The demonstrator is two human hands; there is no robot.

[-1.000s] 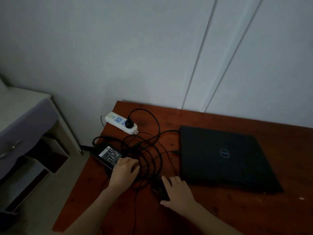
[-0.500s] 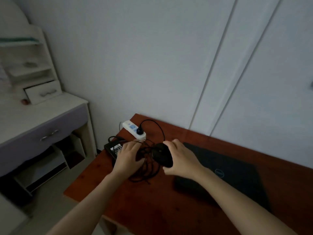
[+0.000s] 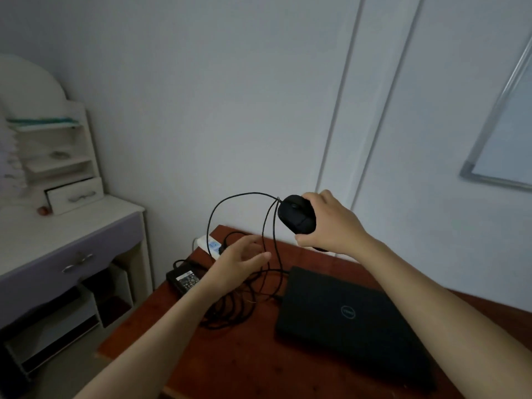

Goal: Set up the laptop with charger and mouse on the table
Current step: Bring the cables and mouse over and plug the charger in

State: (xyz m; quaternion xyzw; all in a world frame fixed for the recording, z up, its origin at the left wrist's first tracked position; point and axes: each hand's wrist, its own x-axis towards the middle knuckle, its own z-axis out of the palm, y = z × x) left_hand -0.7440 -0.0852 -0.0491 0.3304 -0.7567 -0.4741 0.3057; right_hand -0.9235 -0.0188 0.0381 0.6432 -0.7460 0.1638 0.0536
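We've got the black mouse (image 3: 298, 215) up in the air in our right hand (image 3: 331, 226), fingers wrapped round its far side, and its thin cable (image 3: 227, 201) loops off the nose and droops down into the tangle of black cords (image 3: 230, 306) on the reddish wooden table (image 3: 244, 367). Our left hand (image 3: 240, 262) hangs open right by those hanging strands. The laptop (image 3: 351, 321) lies shut, lid up, on the right. Charger brick (image 3: 184, 279) sits near the table's left edge, white power strip (image 3: 208, 244) behind it with a plug in.
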